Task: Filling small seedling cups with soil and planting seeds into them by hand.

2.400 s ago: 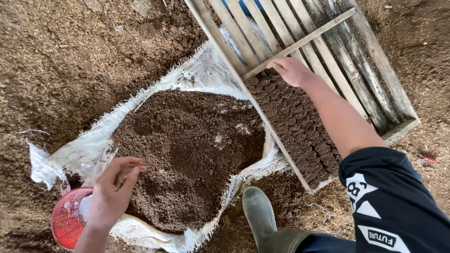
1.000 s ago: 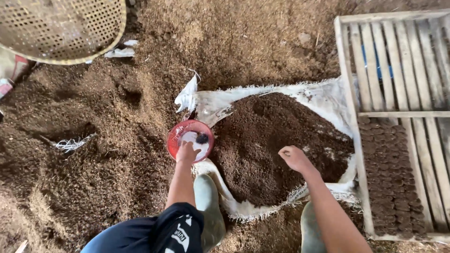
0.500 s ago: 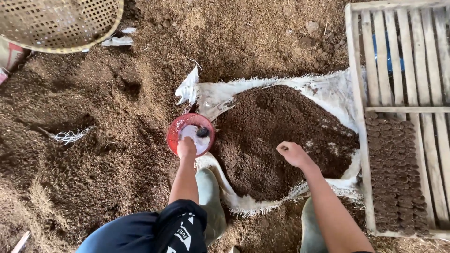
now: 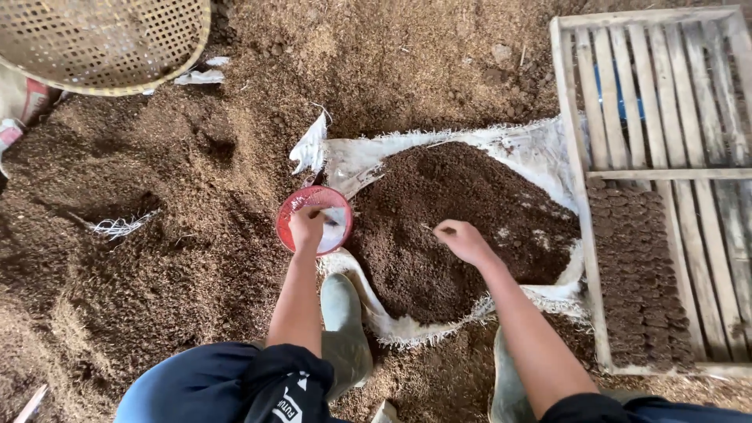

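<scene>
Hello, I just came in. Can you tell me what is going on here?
A person in boots crouches over a pile of dark soil on a white sack. The left hand reaches into a red bowl; the right hand rests on the soil. To the right, a wooden tray holds rows of soil blocks.

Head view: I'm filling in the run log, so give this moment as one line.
left hand: in red bowl | right hand: on soil pile | soil on white sack | wooden tray: right, partly filled

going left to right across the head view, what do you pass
woven basket → red bowl with left hand → soil heap with right hand → wooden tray
</scene>
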